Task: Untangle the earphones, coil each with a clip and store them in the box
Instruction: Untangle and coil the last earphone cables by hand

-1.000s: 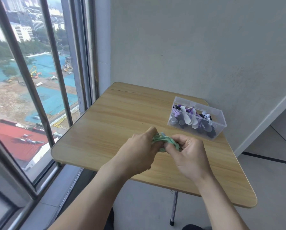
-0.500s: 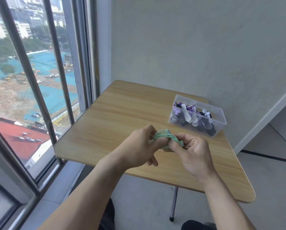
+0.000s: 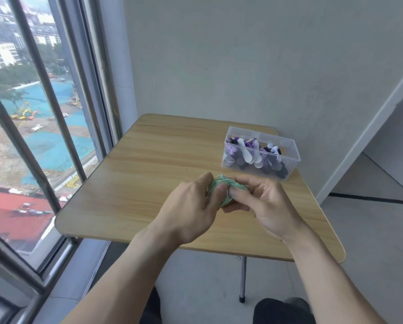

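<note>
A bundle of mint-green earphone cable (image 3: 221, 184) is held between both hands just above the wooden table (image 3: 149, 174). My left hand (image 3: 191, 209) grips its left side with curled fingers. My right hand (image 3: 263, 204) pinches its right side, thumb on top of the coil. Most of the bundle is hidden by my fingers, and no clip shows. The clear plastic box (image 3: 286, 146) stands at the table's far right and holds several purple, white and dark coiled earphones (image 3: 254, 154).
The table sits in a corner, with a window and its metal bars (image 3: 46, 90) to the left and a plain wall (image 3: 242, 54) behind. One table leg (image 3: 242, 279) stands below the near edge. My knees show at the bottom.
Both hands keep working the green bundle in the same spot. My right thumb has shifted over the coil, and the camera has tilted slightly.
</note>
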A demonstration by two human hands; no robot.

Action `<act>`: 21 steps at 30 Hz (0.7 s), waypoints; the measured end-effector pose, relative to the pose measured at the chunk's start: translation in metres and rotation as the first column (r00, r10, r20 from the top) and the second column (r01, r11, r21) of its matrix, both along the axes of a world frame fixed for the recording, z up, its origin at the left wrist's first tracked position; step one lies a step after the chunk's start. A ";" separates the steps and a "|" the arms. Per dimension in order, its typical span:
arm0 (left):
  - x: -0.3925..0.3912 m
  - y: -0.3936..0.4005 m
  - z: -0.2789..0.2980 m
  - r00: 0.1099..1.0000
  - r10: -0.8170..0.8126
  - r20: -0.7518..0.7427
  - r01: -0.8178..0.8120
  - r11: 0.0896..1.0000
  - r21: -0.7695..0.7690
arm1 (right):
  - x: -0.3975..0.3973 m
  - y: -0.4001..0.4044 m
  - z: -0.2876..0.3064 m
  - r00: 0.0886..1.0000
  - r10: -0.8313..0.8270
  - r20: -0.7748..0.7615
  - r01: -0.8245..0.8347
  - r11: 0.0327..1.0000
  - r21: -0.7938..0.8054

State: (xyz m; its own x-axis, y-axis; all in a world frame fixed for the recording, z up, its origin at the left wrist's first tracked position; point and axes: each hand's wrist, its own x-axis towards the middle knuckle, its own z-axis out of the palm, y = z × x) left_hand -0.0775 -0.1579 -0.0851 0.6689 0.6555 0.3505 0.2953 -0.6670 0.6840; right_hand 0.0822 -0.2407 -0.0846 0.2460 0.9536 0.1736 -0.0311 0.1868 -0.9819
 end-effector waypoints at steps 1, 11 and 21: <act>0.003 -0.002 -0.001 1.000 -0.005 0.005 0.005 1.000 0.024 | 0.002 -0.002 0.000 1.000 -0.007 0.022 0.007 1.000 0.007; 0.023 -0.011 -0.012 0.998 0.068 0.009 -0.068 0.992 0.106 | 0.014 -0.005 -0.004 1.000 -0.011 0.007 0.011 0.993 -0.116; 0.036 -0.008 -0.014 0.989 0.138 0.060 -0.114 0.948 -0.296 | 0.015 -0.002 -0.010 0.880 -0.199 0.432 0.259 0.962 -0.085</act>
